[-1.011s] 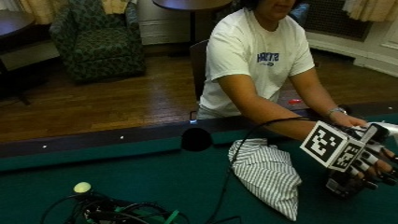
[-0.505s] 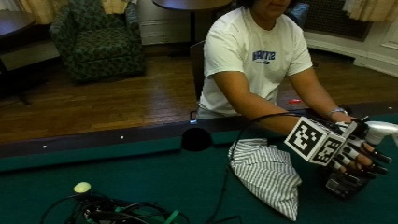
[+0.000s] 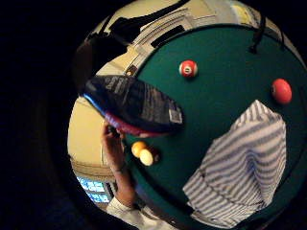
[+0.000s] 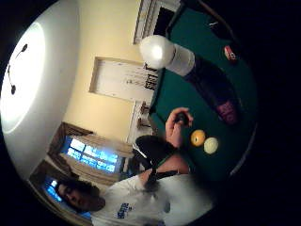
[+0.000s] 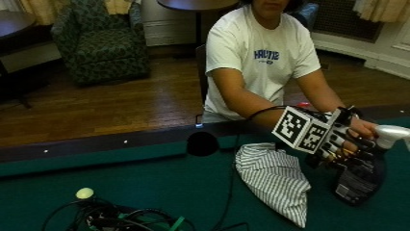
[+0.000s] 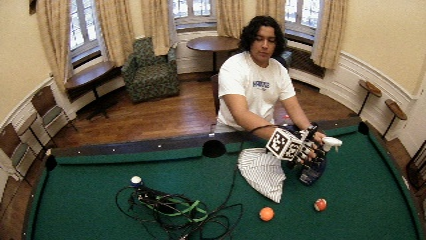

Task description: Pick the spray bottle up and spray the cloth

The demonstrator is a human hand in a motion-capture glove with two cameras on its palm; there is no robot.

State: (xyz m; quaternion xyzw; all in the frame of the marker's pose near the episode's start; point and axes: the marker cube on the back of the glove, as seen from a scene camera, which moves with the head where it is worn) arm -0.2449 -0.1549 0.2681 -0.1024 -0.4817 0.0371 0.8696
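Outside view: right hand (image 5: pixel 342 144) around spray bottle (image 5: pixel 360 179)

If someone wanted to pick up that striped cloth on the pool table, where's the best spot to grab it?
Probably the bunched, wider end of the striped cloth, nearest the table rail, pinched from above. The folds stand up there, so fingers could close round a ridge, while the far end narrows to a flat point on the felt. Coming from the open side avoids the gloved right hand gripping the spray bottle.
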